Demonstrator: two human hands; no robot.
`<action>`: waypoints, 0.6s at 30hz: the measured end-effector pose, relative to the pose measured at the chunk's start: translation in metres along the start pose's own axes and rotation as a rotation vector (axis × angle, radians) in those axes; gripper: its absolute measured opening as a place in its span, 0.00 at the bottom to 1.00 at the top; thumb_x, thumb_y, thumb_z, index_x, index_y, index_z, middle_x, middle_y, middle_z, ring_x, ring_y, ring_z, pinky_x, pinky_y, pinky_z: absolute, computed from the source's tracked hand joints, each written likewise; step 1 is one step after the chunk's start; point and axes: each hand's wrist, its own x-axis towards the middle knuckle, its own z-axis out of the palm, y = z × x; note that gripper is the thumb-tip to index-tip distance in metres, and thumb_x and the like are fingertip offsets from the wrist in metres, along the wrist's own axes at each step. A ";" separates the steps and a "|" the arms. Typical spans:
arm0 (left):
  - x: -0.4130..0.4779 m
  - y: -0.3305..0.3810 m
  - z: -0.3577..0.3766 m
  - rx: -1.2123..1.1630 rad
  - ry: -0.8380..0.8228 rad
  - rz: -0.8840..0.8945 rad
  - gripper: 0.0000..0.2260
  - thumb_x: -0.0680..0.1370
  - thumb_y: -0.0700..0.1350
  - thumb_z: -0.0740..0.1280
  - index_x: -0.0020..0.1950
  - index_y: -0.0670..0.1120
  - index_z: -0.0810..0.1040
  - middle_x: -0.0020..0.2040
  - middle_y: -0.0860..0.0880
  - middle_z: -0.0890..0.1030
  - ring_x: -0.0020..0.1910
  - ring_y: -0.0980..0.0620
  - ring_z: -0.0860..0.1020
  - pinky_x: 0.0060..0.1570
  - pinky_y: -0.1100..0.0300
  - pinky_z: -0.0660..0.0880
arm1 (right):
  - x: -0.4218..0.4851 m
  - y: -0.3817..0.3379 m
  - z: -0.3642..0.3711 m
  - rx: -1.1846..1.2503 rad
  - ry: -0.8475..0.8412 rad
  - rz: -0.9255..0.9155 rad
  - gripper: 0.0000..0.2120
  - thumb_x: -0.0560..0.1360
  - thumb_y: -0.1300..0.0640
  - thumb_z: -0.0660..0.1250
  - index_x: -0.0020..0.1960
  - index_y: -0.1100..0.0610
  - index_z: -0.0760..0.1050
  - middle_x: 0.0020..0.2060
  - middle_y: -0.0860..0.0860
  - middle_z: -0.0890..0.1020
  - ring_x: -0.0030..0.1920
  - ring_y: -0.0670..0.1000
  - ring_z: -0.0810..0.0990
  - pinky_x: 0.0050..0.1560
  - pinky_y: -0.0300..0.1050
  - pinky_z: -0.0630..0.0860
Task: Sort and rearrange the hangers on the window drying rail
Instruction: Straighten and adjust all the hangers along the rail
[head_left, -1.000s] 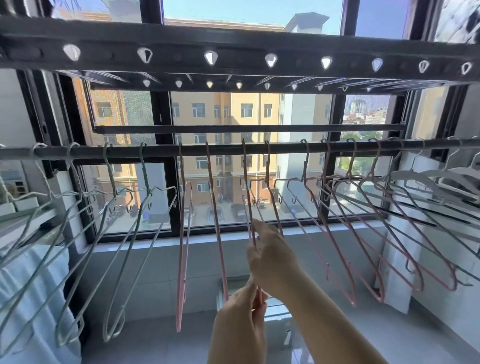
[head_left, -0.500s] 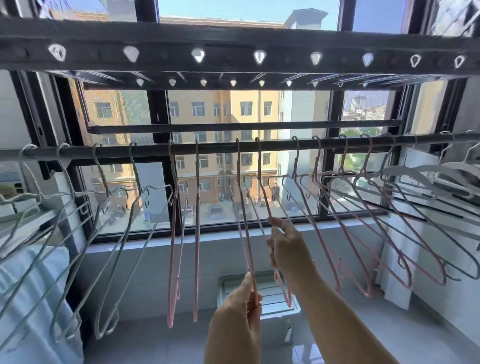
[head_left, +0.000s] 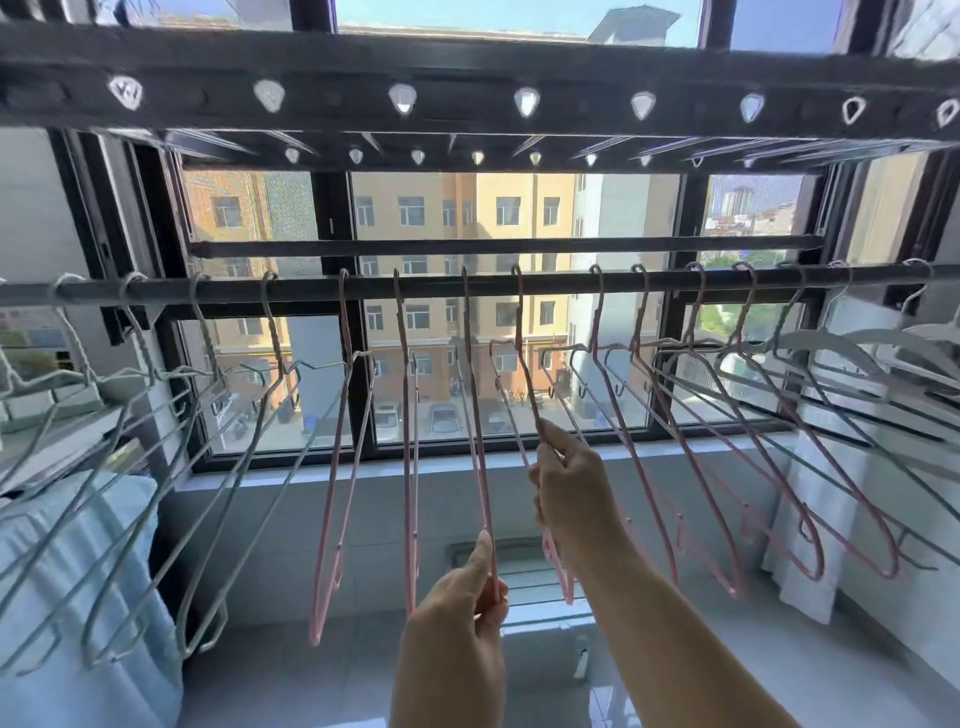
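A dark drying rail (head_left: 467, 287) runs across the window at mid height. Several pale green wire hangers (head_left: 244, 467) hang on its left part, several pink ones (head_left: 410, 467) in the middle and right, and grey-white ones (head_left: 831, 358) at the far right. My left hand (head_left: 457, 639) pinches the lower end of one pink hanger (head_left: 475, 431) that hangs near the middle. My right hand (head_left: 566, 483) grips the shoulder of the neighbouring pink hanger (head_left: 524, 358), whose hook sits on the rail.
A perforated black rack bar (head_left: 467, 93) spans overhead, close to the camera. A light blue cloth (head_left: 78, 571) hangs at lower left. White tiled wall and sill (head_left: 415, 473) lie below the window, and a white fabric (head_left: 810, 519) hangs at right.
The pink hangers in both hands have shifted right along the rail and spread apart. My right hand rose and moved right with its hanger; my left hand keeps its pinch lower down.
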 end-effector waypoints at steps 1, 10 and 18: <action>-0.001 -0.001 -0.001 -0.002 -0.002 0.002 0.30 0.71 0.34 0.69 0.66 0.47 0.56 0.42 0.57 0.78 0.42 0.62 0.76 0.47 0.85 0.64 | 0.000 0.001 0.000 0.007 0.008 0.002 0.18 0.79 0.62 0.53 0.68 0.53 0.67 0.23 0.44 0.71 0.23 0.44 0.63 0.23 0.39 0.61; -0.002 -0.001 -0.004 0.034 0.043 0.002 0.29 0.70 0.36 0.69 0.67 0.49 0.60 0.46 0.54 0.81 0.44 0.60 0.78 0.52 0.79 0.65 | -0.001 0.003 -0.002 -0.003 0.007 0.012 0.18 0.80 0.61 0.53 0.69 0.54 0.66 0.27 0.49 0.67 0.25 0.45 0.63 0.23 0.38 0.63; -0.007 0.000 0.000 0.036 0.107 -0.007 0.27 0.69 0.35 0.71 0.65 0.50 0.69 0.51 0.51 0.81 0.43 0.58 0.79 0.49 0.74 0.71 | -0.009 -0.008 -0.007 -0.204 -0.029 -0.011 0.20 0.80 0.57 0.53 0.71 0.58 0.60 0.46 0.54 0.79 0.43 0.50 0.78 0.43 0.42 0.77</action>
